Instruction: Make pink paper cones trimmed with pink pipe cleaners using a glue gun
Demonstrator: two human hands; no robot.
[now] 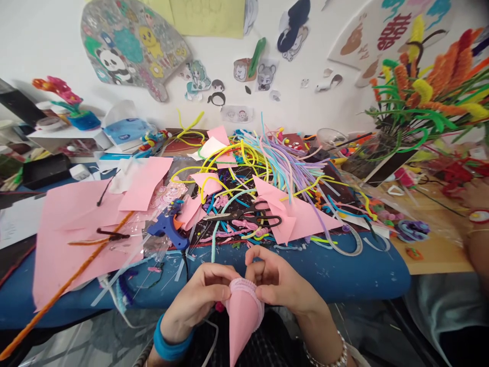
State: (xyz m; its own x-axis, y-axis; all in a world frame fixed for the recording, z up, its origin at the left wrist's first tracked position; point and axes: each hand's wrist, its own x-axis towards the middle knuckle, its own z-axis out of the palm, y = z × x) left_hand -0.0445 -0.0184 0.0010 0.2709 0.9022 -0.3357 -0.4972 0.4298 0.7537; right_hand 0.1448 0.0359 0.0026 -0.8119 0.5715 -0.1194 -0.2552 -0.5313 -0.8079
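"Where has the work got to, seen from your end?"

"Biggest first: I have the blue table [344,278] just ahead of the left hand [204,290] and the right hand [288,285]. A large pink sheet [57,255] lies forward and to the left of the left hand; I'd call it spare stock."

"Other material?"

"A bundle of fuzzy stems [290,163] sprawls beyond both hands. Plenty lie loose, so I judge the supply far from used up."

"Tools?"

"I see the scissors [250,214] beyond the hands, and the glue gun [170,227] ahead of the left hand, off to its left. Neither is being held."

"So what is in the hands?"

"A pink cone [241,316], between them, its narrow end pointing back from the fingers. I read the left hand as pinching one side of the wide end; the right one nips the opposite side with its thumb, index finger raised and bent."

"How much is finished?"

"The paper is rolled into shape, and a pale pink fuzzy band [244,286] circles the wide end. Below that, I see mostly bare paper. I'd judge the trimming partway done; I can't tell whether the band is glued."
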